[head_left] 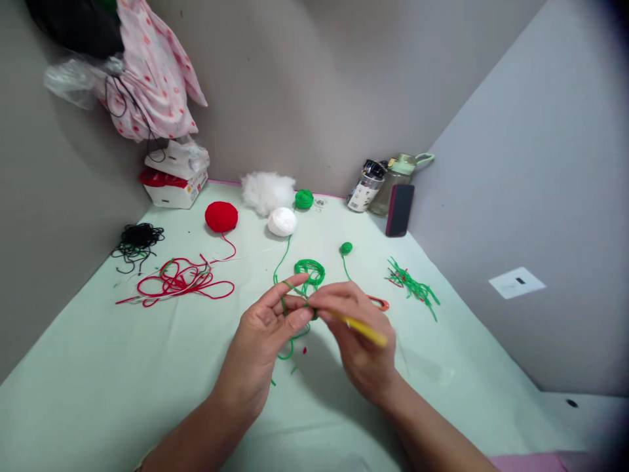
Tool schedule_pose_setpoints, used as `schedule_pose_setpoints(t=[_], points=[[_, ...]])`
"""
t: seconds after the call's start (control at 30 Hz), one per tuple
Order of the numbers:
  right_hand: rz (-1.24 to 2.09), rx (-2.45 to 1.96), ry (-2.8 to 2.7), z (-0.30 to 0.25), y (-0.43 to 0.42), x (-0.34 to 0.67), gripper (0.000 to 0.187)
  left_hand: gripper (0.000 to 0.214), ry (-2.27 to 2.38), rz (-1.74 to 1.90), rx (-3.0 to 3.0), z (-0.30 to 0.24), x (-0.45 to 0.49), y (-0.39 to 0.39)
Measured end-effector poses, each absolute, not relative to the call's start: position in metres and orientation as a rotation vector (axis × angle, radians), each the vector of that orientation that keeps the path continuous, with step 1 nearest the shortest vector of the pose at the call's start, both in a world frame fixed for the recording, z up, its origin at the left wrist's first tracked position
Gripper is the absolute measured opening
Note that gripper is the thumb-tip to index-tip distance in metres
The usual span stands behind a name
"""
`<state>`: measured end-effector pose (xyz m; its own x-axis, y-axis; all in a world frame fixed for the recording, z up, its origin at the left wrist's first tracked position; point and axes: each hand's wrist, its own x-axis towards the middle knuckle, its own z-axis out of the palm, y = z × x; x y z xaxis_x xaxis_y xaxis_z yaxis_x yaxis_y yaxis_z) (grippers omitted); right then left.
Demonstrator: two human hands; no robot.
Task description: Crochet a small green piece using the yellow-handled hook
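Green yarn is looped over the fingers of my left hand, which pinches the strand between thumb and fingers above the pale green table cover. My right hand is closed on a yellow crochet hook, whose tip meets the yarn at my left fingertips. The strand runs back over the table to a loose green coil and on toward a green yarn ball.
A red yarn ball with loose red yarn, a white ball, stuffing, black yarn, green scraps, a small green piece, orange-handled scissors, a phone, bottles and a box sit around.
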<state>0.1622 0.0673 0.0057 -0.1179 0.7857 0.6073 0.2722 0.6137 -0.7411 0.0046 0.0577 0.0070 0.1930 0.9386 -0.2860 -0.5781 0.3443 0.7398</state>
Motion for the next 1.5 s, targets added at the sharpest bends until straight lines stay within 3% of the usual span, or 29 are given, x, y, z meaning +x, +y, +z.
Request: schedule_pose_setpoints(t=[0.1, 0.33, 0.73, 0.93, 1.2, 1.3, 1.37, 1.5], points=[[0.369, -0.874, -1.772, 0.006, 0.065, 0.165, 0.026, 0.045, 0.774, 1.055, 0.457, 0.010, 0.003, 0.059], [1.068, -0.789, -1.325, 0.010, 0.076, 0.173, 0.016, 0.038, 0.799, 1.060, 0.502, 0.012, -0.006, 0.063], [1.242, -0.794, -1.221, 0.011, 0.079, 0.172, 0.020, 0.032, 0.900, 1.061, 0.696, 0.006, -0.003, 0.059], [1.025, -0.838, -1.416, 0.010, 0.070, 0.174, 0.021, 0.030, 0.954, 1.102, 0.707, 0.006, -0.005, 0.059], [0.247, -0.759, -1.976, 0.008, 0.065, 0.172, 0.029, 0.029, 1.064, 1.238, 0.857, 0.001, -0.002, 0.055], [-0.054, -0.779, -2.092, 0.005, 0.063, 0.172, 0.035, 0.040, 0.970, 1.211, 0.719, 0.003, 0.001, 0.056], [-0.024, -0.791, -2.031, 0.004, 0.063, 0.172, 0.036, 0.047, 0.838, 1.111, 0.571, 0.005, 0.001, 0.058], [0.553, -0.825, -1.632, 0.007, 0.067, 0.171, 0.025, 0.047, 0.768, 1.042, 0.463, 0.008, -0.005, 0.063]])
